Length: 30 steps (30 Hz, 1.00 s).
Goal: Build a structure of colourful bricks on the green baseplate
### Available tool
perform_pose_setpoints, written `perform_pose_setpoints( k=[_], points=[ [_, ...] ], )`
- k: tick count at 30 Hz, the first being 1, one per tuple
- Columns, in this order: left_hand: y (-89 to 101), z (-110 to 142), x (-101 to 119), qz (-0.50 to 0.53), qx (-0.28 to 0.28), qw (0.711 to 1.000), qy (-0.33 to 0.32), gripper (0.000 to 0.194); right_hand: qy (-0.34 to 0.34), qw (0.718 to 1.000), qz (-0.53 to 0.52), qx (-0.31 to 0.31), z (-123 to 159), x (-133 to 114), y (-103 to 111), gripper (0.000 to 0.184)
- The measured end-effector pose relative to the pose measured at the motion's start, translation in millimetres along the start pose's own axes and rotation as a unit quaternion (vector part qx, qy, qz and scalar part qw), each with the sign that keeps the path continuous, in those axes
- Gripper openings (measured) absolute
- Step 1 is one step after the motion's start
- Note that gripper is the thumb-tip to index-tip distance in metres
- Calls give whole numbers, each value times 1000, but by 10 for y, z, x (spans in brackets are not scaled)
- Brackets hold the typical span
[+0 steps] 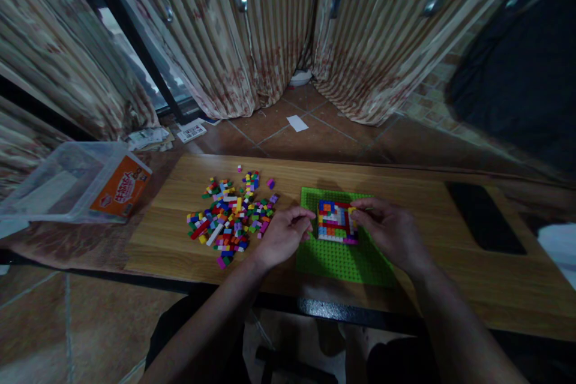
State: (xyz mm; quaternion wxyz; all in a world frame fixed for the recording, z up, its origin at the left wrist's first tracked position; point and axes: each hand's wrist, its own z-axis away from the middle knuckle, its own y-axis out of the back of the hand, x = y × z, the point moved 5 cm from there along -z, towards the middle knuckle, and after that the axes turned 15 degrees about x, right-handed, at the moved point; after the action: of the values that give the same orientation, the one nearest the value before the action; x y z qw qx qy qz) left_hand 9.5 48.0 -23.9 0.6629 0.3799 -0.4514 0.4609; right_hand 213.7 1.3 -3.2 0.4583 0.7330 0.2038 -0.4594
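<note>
A green studded baseplate (342, 264) lies on the wooden table in front of me. On it stands a low, roughly square block of multicoloured toy bricks (335, 222). My right hand (389, 231) is at the block's right edge, with thumb and fingertips closed around a small yellow brick (353, 210); whether that brick is attached to the block I cannot tell. My left hand (285, 234) hovers by the baseplate's left edge, just left of the block. Its fingers are curled and pinched together, and anything between them is hidden.
Loose bricks (238, 205) are heaped left of my left hand. A black phone-like slab (486, 216) lies at the table's right. Beyond the left end stands a clear plastic bin (58, 207) with an orange label. Curtains (270, 42) hang behind the table (418, 186).
</note>
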Motion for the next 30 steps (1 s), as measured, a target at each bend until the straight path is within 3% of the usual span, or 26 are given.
perform_pose_setpoints(
  k=[3,8,21,30],
  points=[
    [-11,-3,-54,-36,-15,999,-30,21,71,995,64,-16,43,-62,-51,17],
    [-17,-13,-120,-105,-13,992,-75,26,112,990,87,-18,98,-143,-135,19],
    [-38,27,-51,-150,-24,986,-72,30,123,983,131,22,76,-117,-156,19],
    [-26,24,-38,-189,-21,976,-104,31,129,972,183,70,140,-139,-232,17]
  ],
)
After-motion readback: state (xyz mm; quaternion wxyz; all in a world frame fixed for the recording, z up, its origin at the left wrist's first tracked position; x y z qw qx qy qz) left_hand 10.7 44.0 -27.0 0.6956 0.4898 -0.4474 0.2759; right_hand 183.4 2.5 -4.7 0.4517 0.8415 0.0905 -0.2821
